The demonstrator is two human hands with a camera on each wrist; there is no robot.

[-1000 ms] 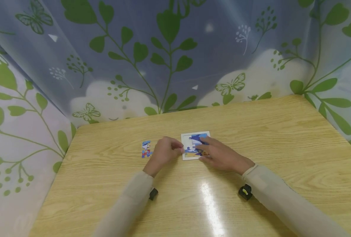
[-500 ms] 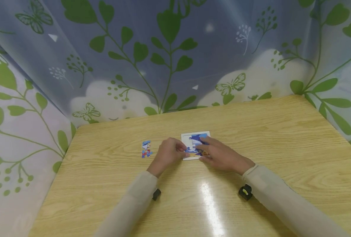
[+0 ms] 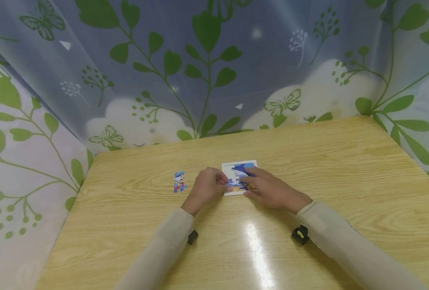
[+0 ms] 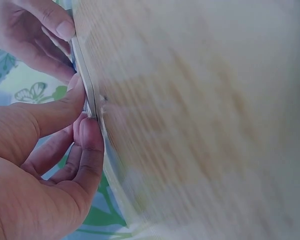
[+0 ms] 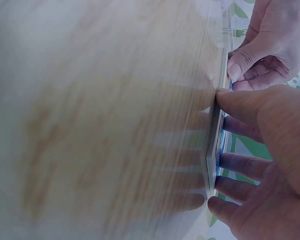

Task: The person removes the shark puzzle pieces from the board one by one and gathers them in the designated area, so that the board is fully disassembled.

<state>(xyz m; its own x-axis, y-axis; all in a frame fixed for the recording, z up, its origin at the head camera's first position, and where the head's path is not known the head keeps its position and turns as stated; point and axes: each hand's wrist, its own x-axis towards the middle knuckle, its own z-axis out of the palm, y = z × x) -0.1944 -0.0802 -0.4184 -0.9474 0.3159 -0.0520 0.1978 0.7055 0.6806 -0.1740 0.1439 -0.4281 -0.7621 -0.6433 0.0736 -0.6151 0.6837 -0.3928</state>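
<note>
A small jigsaw puzzle (image 3: 246, 164) lies in a white frame on the wooden table; blue and tan picture parts show on it, with a pale area at its upper left. My left hand (image 3: 208, 184) holds the frame's left edge, thumb over the lower left part and fingers curled beside it. In the left wrist view, the left hand (image 4: 55, 150) meets the thin board edge. Spread fingers of my right hand (image 3: 272, 189) rest across the puzzle's right side, covering part of the picture. The right wrist view shows the right hand (image 5: 262, 145) with its thumb at the near edge.
Left of the left hand lie loose puzzle pieces (image 3: 179, 182) in blue, white and red, grouped together. The wooden table (image 3: 127, 225) meets a leaf-and-butterfly patterned curtain (image 3: 156, 92) at the back. Each wrist carries a small black camera (image 3: 300, 234).
My left hand has shifted slightly right, its thumb now over the puzzle's lower left part; more of the loose pieces shows behind it. My right hand has stayed in place.
</note>
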